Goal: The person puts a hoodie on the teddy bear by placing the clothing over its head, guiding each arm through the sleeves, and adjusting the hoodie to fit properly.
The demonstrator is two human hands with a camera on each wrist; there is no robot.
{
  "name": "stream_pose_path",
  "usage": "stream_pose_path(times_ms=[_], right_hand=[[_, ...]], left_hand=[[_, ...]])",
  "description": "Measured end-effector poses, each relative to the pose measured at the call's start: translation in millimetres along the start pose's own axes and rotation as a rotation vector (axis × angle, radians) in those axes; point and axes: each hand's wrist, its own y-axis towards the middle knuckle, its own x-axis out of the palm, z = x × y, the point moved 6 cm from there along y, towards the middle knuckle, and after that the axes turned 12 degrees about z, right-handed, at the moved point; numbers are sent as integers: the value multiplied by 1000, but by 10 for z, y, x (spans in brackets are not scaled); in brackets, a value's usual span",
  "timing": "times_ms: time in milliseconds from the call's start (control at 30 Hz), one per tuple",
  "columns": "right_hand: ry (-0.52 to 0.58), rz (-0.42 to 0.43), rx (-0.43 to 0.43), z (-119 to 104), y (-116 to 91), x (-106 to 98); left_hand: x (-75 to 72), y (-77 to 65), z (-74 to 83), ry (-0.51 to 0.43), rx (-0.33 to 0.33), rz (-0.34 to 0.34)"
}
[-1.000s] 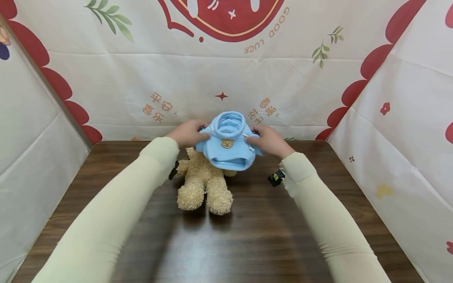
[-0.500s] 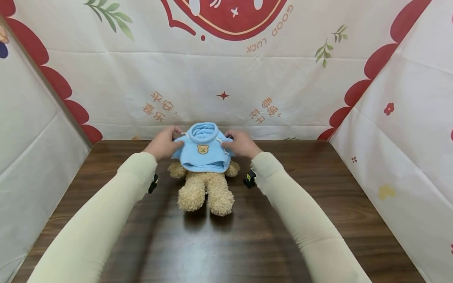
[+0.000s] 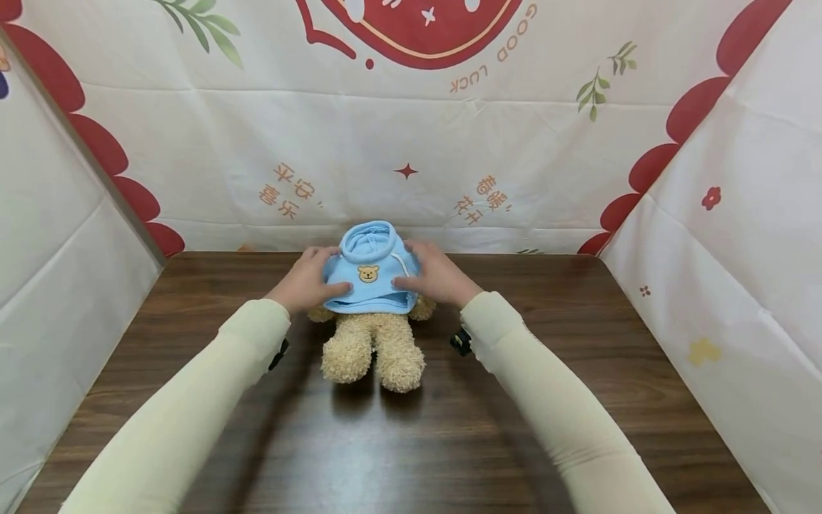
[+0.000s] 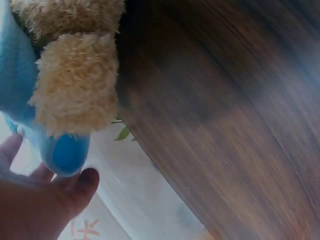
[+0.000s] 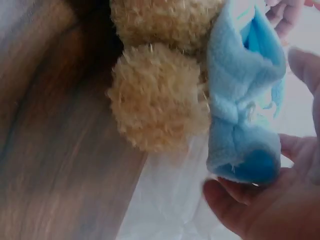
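A light blue doll hoodie (image 3: pixel 379 289) with a bear-face patch lies over the upper body of a tan plush teddy bear (image 3: pixel 399 357), hiding its head and chest. The bear lies on its back, legs toward me. At the hoodie's left side is my left hand (image 3: pixel 310 282), thumb straight over the front. My right hand (image 3: pixel 443 275) flanks the other side the same way, fingers extended. In the left wrist view, a sleeve opening (image 4: pixel 69 154) lies between loosely spread fingers. The right wrist view has the other sleeve (image 5: pixel 247 162) beside a relaxed hand, its fingers not closed around the cloth.
A dark brown wooden table (image 3: pixel 514 428) carries the bear near its back edge. Behind stands a white printed cloth wall (image 3: pixel 359 150), with further cloth panels at left and right. Each wrist wears a small black camera (image 3: pixel 461 341).
Both hands brought the hoodie left and down onto the bear. Their pinch on its shoulders has loosened, and the fingers now spread along its sides with thumbs over the front.
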Motion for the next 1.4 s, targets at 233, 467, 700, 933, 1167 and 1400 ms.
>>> stream_pose_path(times_ms=[233,467,700,933,1167,1400], right_hand=[[42,-187,37,134,-108,318],[80,-206,60,215,-182,389],[88,-169,24,250,-279,363],[141,-162,40,283,-494,318],[157,-136,30,291,-700,275],[175,-127,3,273,-864,230]], left_hand=[[203,-76,-81,11,36,-106],[307,-140,-52,-35,60,-105],[352,-244,26,-65,61,-79],[449,-389,115,-111,63,-65],[532,-574,203,-149,67,-21],[625,-711,258,-156,67,-6]])
